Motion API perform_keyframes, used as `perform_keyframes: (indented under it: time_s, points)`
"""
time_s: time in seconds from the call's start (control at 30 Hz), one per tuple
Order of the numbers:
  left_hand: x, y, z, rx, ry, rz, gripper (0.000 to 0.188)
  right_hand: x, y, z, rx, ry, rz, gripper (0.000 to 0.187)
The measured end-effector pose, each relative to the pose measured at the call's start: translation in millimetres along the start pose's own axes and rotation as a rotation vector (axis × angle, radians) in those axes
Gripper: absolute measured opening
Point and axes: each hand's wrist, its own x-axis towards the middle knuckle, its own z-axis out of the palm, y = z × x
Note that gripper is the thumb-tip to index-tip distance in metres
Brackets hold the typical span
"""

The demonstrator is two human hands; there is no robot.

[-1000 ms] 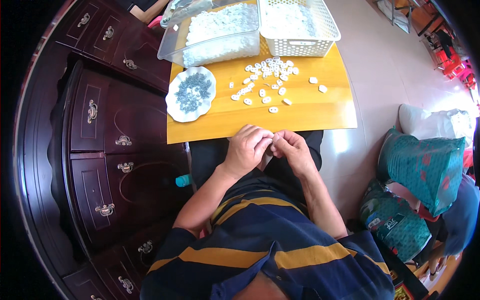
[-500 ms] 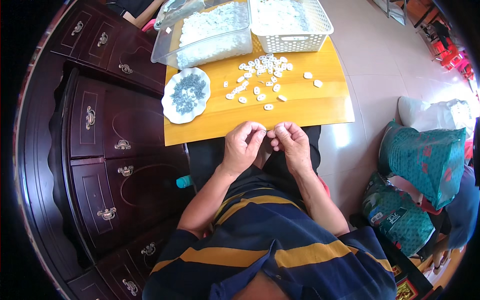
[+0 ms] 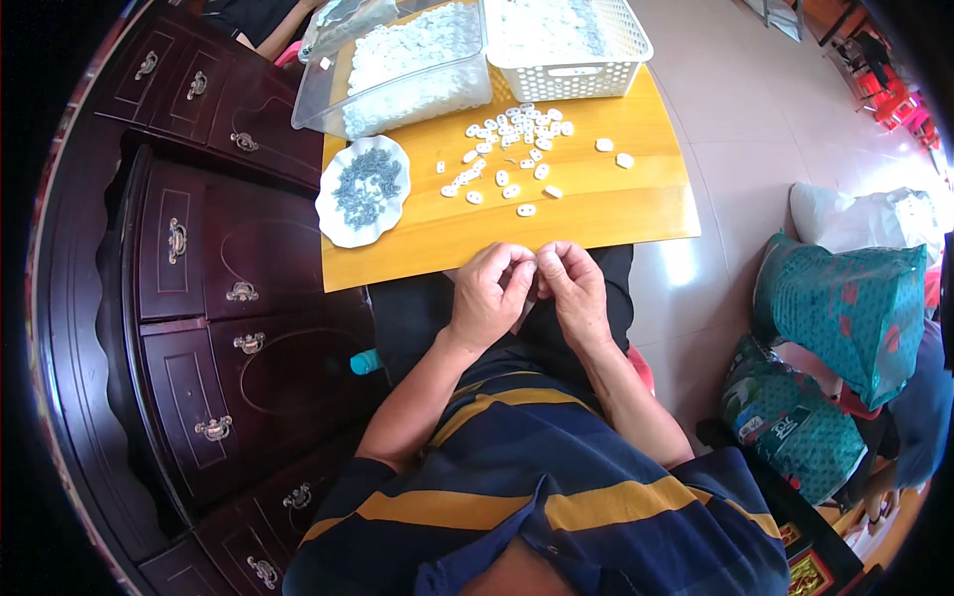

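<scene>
Just past the table's near edge, my left hand point(image 3: 489, 296) and my right hand point(image 3: 574, 290) meet fingertip to fingertip. Both are closed in a pinch, and whatever sits between the fingers is too small and hidden to name. Beyond them on the yellow wooden table point(image 3: 437, 233) lie several small white oval pieces with two dark holes point(image 3: 526, 210), loosely heaped toward the middle. A white scalloped plate point(image 3: 343, 230) at the left bears a pile of small dark grey parts point(image 3: 368, 189).
A clear plastic bin point(image 3: 427, 114) and a white perforated basket point(image 3: 576, 79), both full of white pieces, stand at the table's far side. Dark wooden cabinets point(image 3: 268, 368) line the left. Teal bags point(image 3: 835, 308) and another person point(image 3: 919, 407) are at the right.
My hands have drawn closer together, and their fingertips now touch. The table and everything on it appear shifted slightly left in view.
</scene>
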Motion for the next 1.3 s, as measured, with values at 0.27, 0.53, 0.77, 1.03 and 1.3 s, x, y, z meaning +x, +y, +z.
perform_keyframes:
  time_s: [0.27, 0.53, 0.77, 1.03, 1.3]
  points:
    - [8.4, -2.9, -1.0, -0.041, 0.006, 0.002, 0.005, 4.4, 9.5, -7.5, -0.002, 0.008, -0.098, 0.015]
    - [7.6, -5.3, -5.0, -0.047, -0.009, -0.031, 0.006, 5.9, 5.6, -8.3, 0.043, 0.036, -0.024, 0.014]
    - [9.7, -4.1, -4.9, -0.029, -0.037, -0.045, 0.006, 5.6, 4.4, -9.0, 0.036, 0.033, -0.054, 0.015]
    - [9.5, -6.2, -4.7, -0.064, -0.053, -0.061, 0.007, 6.5, 4.7, -8.6, -0.029, 0.049, -0.063, 0.014]
    - [10.4, -6.0, -6.4, -0.037, -0.073, -0.037, 0.007, 5.9, 7.5, -8.6, -0.172, 0.088, -0.130, 0.012]
